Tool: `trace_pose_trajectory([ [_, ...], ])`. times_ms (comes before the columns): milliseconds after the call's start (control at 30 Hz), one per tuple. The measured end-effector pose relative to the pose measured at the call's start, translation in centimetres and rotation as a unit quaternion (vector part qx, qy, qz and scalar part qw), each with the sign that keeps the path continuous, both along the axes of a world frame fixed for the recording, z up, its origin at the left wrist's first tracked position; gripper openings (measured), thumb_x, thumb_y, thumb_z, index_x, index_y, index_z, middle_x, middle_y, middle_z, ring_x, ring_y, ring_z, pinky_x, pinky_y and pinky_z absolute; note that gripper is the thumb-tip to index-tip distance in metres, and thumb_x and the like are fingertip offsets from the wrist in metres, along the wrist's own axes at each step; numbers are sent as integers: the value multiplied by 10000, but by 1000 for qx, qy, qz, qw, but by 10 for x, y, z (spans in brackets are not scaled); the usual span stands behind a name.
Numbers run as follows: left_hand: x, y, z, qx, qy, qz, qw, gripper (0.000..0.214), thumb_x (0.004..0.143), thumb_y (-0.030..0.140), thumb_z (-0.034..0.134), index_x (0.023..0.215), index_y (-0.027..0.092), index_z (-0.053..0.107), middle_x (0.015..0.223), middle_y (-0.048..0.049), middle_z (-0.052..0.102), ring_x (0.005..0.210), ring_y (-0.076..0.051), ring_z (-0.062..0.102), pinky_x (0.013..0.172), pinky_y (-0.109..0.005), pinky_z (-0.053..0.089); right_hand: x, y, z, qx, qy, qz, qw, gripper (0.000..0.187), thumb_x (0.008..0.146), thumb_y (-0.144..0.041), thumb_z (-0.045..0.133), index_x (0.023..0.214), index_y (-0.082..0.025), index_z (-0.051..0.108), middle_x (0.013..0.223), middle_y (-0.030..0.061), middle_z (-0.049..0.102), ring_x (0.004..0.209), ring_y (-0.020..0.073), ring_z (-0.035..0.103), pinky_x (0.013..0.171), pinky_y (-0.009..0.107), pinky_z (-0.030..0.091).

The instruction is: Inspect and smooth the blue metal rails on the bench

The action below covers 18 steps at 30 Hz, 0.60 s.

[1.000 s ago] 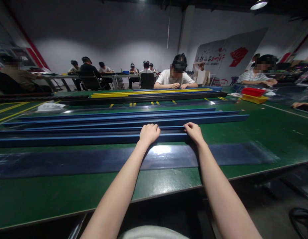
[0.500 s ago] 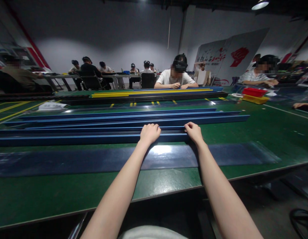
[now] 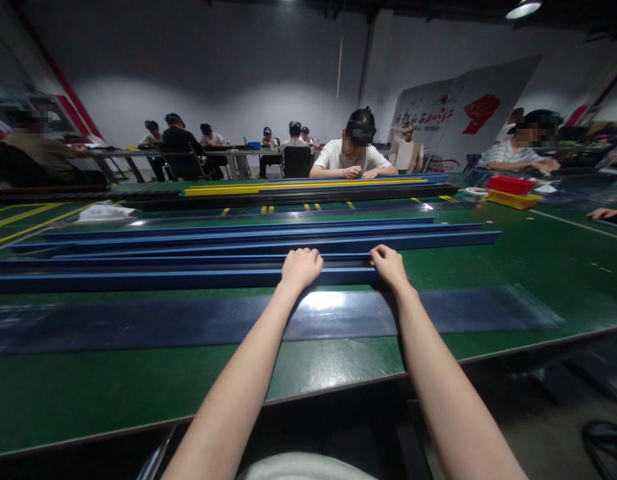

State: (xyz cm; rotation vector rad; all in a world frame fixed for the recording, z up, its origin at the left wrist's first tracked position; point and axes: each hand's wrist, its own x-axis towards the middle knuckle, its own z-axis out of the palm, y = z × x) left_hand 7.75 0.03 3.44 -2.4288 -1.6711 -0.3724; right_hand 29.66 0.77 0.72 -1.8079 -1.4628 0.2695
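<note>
A long blue channel strip (image 3: 138, 277) with a dark groove lies crosswise in front of me on the green table. My left hand (image 3: 302, 267) is closed over it, fingers curled past its far edge. At the strip's right end my right hand (image 3: 387, 263) is closed in a pinch; whether a small part sits between its fingertips is hidden. Just behind lie several more blue strips (image 3: 338, 241), side by side and slightly skewed. Nearer to me, a clear flat plastic sheet (image 3: 138, 323) lies under my forearms.
Yellow strips (image 3: 288, 187) and dark ones lie across the table's far side. Red (image 3: 511, 185) and yellow (image 3: 513, 200) bins stand at the right. A co-worker (image 3: 356, 150) sits opposite. The table's front edge (image 3: 338, 390) runs beneath my forearms.
</note>
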Motion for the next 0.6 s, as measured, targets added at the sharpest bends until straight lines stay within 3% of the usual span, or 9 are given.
trace_pose_trajectory([
  [600,0,0,0,-8,-2,1,1000,355,886,258,292,986,169,621,988,-81,653,938,-206,583,797,-315,391,-2,-2,2,-1,-15,5,1000,215,779,-291,411,750,-210,608,710,28,648,702,151,603,698,236,410],
])
